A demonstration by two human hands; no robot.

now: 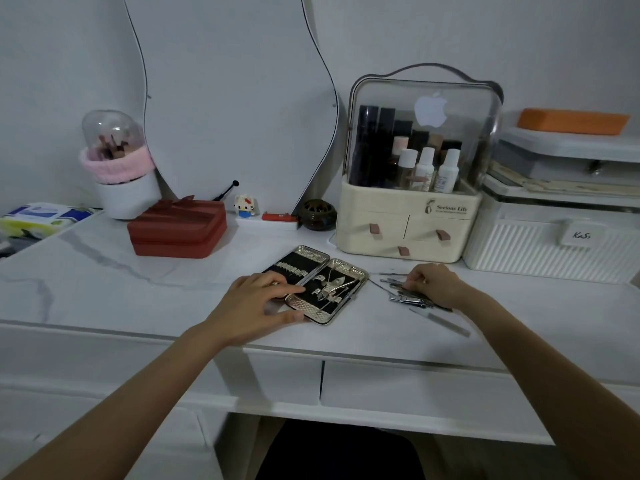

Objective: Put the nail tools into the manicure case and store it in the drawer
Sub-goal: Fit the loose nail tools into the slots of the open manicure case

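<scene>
R fingers (414, 279) on nail tools (408, 295), beside case (341, 299)

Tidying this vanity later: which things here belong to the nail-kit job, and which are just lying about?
Job: manicure case, open; loose nail tools; nail file; desk drawer.

Lying about: red box, cosmetics organizer, brush holder, tissue pack.

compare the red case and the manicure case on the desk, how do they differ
The red case is shut, thick and matte; the manicure case lies open flat, thin, with shiny metal rims and black lining. The red case sits untouched near the mirror; the left hand rests on the manicure case. Both sit on the white desk.
</scene>
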